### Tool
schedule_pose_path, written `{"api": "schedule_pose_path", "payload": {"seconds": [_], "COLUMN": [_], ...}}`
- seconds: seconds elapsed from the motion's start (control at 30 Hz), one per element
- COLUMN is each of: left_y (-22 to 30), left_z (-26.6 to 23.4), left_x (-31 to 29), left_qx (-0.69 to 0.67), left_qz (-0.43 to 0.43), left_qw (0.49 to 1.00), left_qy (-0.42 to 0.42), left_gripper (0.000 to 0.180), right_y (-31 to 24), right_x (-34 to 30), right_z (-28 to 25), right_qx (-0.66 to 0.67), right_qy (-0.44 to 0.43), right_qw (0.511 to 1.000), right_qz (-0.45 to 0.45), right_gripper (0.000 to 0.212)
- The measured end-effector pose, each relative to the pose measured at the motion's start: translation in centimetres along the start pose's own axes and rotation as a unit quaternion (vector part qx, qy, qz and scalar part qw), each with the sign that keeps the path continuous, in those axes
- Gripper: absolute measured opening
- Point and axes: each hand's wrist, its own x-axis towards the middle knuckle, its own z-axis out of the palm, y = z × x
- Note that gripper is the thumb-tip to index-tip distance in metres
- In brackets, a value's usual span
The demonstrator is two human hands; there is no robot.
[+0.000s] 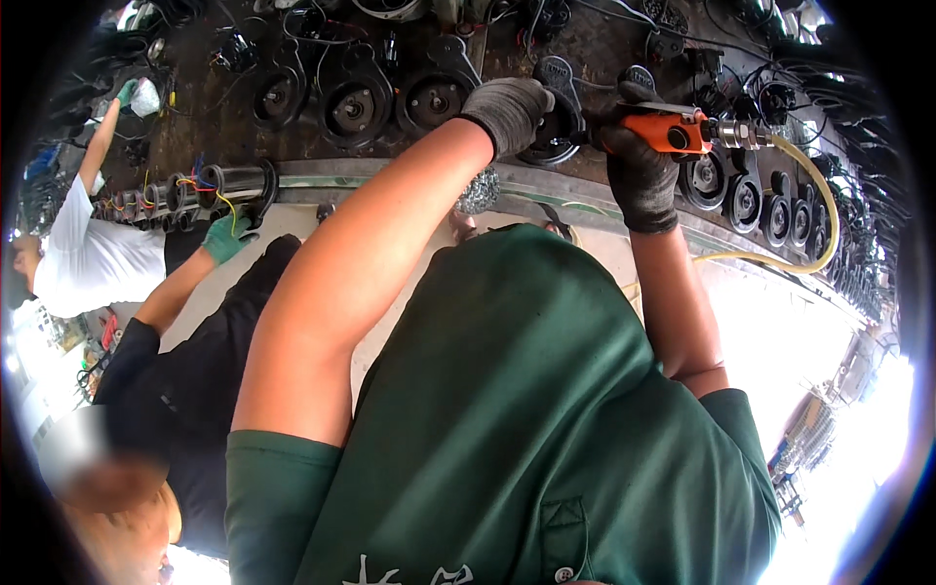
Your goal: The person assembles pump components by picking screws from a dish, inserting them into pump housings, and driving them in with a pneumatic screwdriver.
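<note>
My left hand (pixel 507 112), in a dark grey knit glove, is closed at the left edge of a round black housing (pixel 558 136) with a flat arm at its far end. Its fingertips are partly hidden against the part. In my right hand (pixel 639 161), also gloved, is an orange air tool (pixel 673 133) with a metal lever along its top. The tool lies sideways, its front end toward the housing; the glove hides its tip. A yellowish air hose (pixel 827 190) runs from the metal coupling (pixel 736 134) at its right end.
More black housings (pixel 353 107) line the dark bench to the left, others (pixel 746 200) to the right. Cables lie at the back. A metal rail (pixel 331 171) edges the bench. Left, a co-worker's green-gloved hand (pixel 229 239) is near cylindrical parts with coloured wires; another person (pixel 107 239) stands beyond.
</note>
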Motion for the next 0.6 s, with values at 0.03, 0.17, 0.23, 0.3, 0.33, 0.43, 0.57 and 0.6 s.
{"api": "schedule_pose_path", "payload": {"seconds": [0.03, 0.17, 0.23, 0.3, 0.33, 0.43, 0.57, 0.6], "left_y": [0.0, -0.1, -0.2, -0.5, -0.7, -0.4, -0.4, -0.3], "left_z": [0.0, -0.6, -0.4, -0.2, -0.1, -0.4, -0.1, -0.2], "left_x": [0.2, 0.6, 1.1, 1.5, 1.5, 0.5, 0.2, 0.1], "left_qx": [0.007, -0.011, -0.043, -0.073, -0.101, -0.014, -0.011, -0.009], "left_qz": [0.01, 0.002, -0.031, -0.042, -0.052, 0.018, 0.023, 0.02], "left_qw": [1.0, 0.999, 0.996, 0.994, 0.992, 1.0, 1.0, 1.0], "left_qy": [-0.011, -0.045, -0.066, -0.065, -0.062, -0.019, 0.006, 0.008], "left_gripper": [0.051, 0.051, 0.048, 0.038, 0.029, 0.03, 0.031, 0.032], "right_y": [-0.2, 0.4, 0.6, 0.7, 0.7, 0.8, 1.2, 1.1], "right_x": [-0.1, 0.2, 0.4, 0.3, 0.2, 0.1, 0.4, 0.6], "right_z": [0.3, -0.3, -0.1, 0.4, 0.8, 0.9, 0.6, 0.6], "right_qx": [-0.015, -0.027, -0.022, -0.017, -0.002, -0.018, -0.158, -0.159], "right_qy": [0.008, 0.005, -0.002, -0.01, -0.009, -0.013, -0.048, -0.048], "right_qw": [1.0, 1.0, 1.0, 1.0, 1.0, 1.0, 0.986, 0.986], "right_qz": [-0.002, 0.014, 0.013, 0.012, 0.015, 0.021, 0.002, 0.002], "right_gripper": [0.051, 0.051, 0.051, 0.05, 0.05, 0.05, 0.047, 0.047]}}
